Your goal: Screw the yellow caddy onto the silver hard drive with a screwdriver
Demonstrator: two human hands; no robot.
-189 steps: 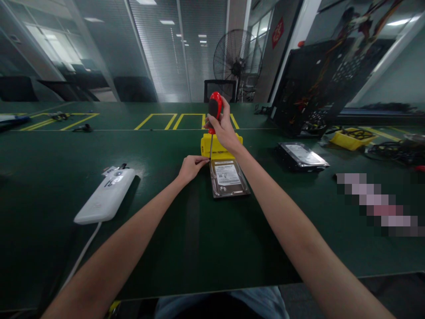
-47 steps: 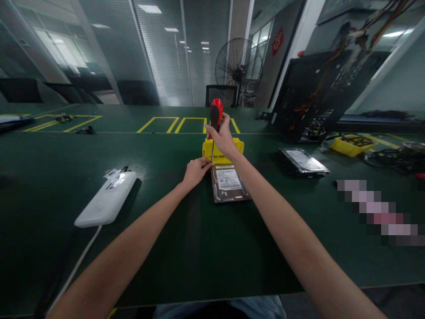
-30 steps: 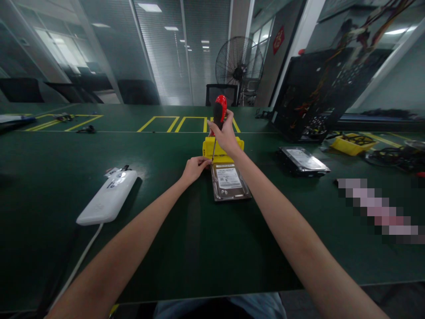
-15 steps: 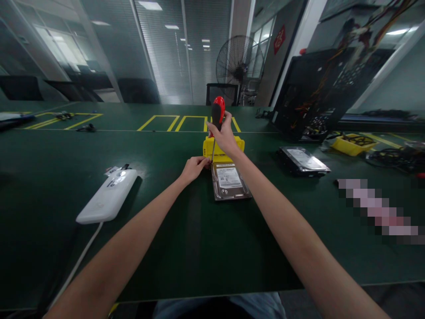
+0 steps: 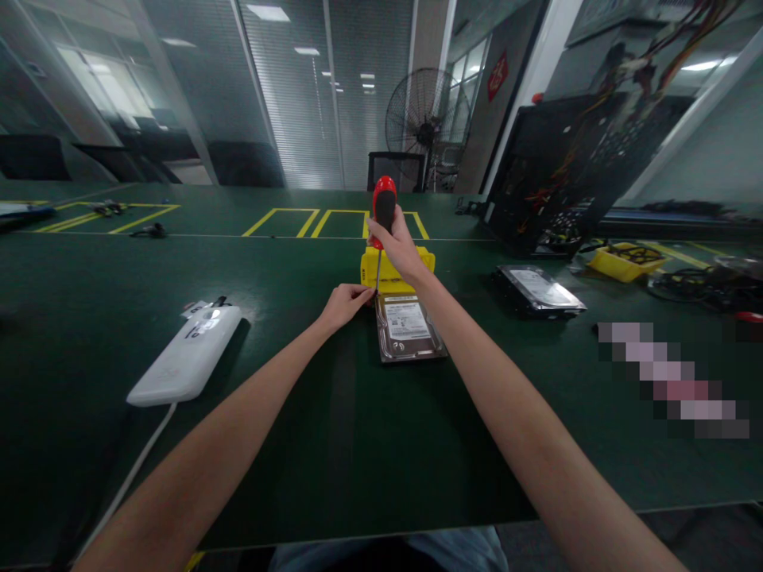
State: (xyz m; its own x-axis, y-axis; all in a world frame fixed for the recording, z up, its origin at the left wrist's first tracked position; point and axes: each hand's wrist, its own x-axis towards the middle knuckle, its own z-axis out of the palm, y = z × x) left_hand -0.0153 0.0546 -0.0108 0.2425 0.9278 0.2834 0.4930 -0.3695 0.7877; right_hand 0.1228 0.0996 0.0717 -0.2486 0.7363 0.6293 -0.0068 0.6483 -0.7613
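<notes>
Red and black, the screwdriver (image 5: 385,197) stands near frame centre, gripped by the right hand (image 5: 398,243), its tip at the hard drive's (image 5: 408,327) upper-left corner. The left hand's (image 5: 346,306) fingertips meet that tip; whether they pinch anything, I cannot tell.

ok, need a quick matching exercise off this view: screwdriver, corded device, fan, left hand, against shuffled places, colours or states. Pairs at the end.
Things:
1. screwdriver
2. corded device
3. fan
4. left hand

Descriptions:
A. beyond the far edge of the table
B. close to the screwdriver's tip
C. red and black, held in the right hand
D. white, lying on the table

Pairs: 1-C, 2-D, 3-A, 4-B
</notes>
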